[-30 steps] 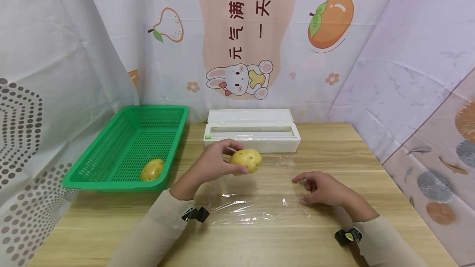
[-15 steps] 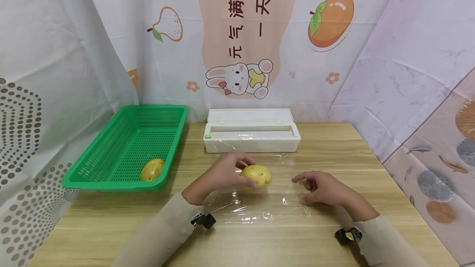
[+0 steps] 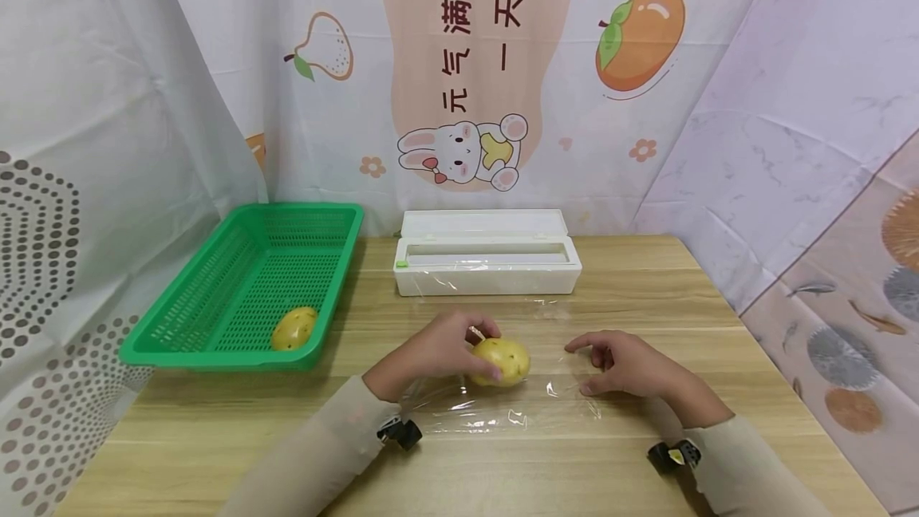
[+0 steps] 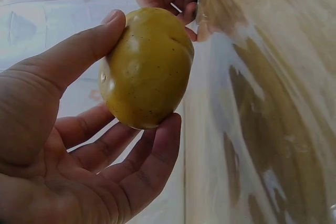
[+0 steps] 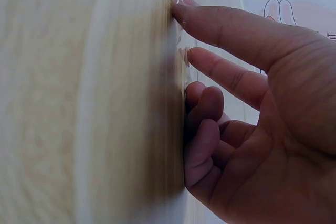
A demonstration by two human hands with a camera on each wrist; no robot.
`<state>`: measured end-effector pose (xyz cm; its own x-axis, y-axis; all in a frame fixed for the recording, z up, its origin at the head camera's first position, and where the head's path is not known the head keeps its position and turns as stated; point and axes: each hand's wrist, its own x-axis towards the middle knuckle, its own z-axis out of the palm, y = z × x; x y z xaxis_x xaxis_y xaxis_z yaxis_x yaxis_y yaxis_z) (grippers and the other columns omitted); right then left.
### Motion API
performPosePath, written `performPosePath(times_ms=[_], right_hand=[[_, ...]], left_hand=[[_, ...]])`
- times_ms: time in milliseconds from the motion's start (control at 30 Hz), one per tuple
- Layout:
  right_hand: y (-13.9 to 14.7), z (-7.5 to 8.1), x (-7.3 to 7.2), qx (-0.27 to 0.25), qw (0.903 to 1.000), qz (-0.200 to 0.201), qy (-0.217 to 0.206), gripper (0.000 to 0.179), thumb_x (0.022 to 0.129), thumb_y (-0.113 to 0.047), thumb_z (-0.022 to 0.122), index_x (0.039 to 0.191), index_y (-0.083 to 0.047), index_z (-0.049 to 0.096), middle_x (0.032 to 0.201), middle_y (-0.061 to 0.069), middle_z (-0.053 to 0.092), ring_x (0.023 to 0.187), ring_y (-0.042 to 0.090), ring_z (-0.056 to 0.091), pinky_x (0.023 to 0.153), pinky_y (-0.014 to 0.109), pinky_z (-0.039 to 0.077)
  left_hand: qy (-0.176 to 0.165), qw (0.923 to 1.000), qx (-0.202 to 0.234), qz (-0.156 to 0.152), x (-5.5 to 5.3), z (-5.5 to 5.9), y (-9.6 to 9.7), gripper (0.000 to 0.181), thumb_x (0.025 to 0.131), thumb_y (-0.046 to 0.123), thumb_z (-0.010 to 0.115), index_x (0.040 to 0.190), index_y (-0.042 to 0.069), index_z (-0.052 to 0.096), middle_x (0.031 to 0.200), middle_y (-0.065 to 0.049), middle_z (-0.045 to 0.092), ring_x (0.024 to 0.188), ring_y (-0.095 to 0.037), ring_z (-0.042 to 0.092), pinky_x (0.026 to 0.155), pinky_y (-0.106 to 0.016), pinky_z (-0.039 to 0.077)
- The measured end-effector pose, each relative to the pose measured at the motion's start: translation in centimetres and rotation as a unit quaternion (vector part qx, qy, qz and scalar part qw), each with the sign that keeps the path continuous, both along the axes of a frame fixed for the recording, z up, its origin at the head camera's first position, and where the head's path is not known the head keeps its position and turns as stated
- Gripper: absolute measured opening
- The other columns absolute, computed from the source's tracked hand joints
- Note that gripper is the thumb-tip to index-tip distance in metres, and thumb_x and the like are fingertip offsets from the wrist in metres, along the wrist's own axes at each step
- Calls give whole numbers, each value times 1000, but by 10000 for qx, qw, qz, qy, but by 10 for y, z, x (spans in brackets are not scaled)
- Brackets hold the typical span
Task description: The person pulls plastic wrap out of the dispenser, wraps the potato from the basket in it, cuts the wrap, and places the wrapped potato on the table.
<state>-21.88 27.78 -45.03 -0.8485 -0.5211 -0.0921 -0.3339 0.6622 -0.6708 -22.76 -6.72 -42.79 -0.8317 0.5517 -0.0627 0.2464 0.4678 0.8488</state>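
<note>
A yellow potato [image 3: 505, 362] is in my left hand [image 3: 450, 347], low over a sheet of clear plastic wrap [image 3: 495, 417] on the table. In the left wrist view the thumb lies on one side of the potato [image 4: 149, 69] and fingertips on the other. Whether the potato touches the film cannot be told. My right hand [image 3: 623, 367] rests at the film's right edge. Its index finger and thumb reach out apart and touch the film; the other fingers [image 5: 202, 145] are curled in. A second potato [image 3: 294, 329] lies in the green basket [image 3: 215, 359].
Behind the hands stands a white wrap dispenser box [image 3: 488, 283] with its lid [image 3: 484, 222] raised; film trails from its front. The green basket is at the left of the wooden table [image 3: 459, 477]. Printed curtains [image 3: 316, 142] hang behind and at both sides.
My left hand has moved the potato right and towards me, lowering it over the middle of the plastic wrap. My right hand has stayed in place at the film's edge.
</note>
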Motion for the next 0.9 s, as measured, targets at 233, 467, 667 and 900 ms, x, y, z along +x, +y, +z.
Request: performPosePath(times_ms=[233,467,667,900], right_hand=[[1,-1,-1,-29,10000,-7,-19,57,76,-25,93,127,-14,70,85,6,56,71,10,49,61,23,44],[1,-1,-1,-44,10000,6,-29,57,76,-25,93,127,-14,70,85,6,57,71,10,49,61,23,44],[1,-2,-1,-55,10000,-6,-38,57,75,-24,93,127,-14,70,85,6,57,70,10,49,59,23,44],[1,-1,-1,-44,10000,3,-33,57,75,-24,93,127,-13,70,85,6,57,70,9,50,60,23,44]], left_hand=[[121,9998,-156,-85,-1,-5,1,48,68,30,97,108,21,73,112,7,70,101,-14,70,84,-27,58],[139,9996,-205,-136,-3,-8,2,48,68,28,97,108,19,72,109,7,70,98,-12,70,84,-26,58],[187,9994,-186,-219,-4,-11,3,49,69,28,97,108,16,72,109,5,70,97,-13,71,83,-25,58],[186,9995,-213,-126,-4,-12,2,49,69,30,97,109,18,71,112,5,70,101,-14,70,85,-26,58]])
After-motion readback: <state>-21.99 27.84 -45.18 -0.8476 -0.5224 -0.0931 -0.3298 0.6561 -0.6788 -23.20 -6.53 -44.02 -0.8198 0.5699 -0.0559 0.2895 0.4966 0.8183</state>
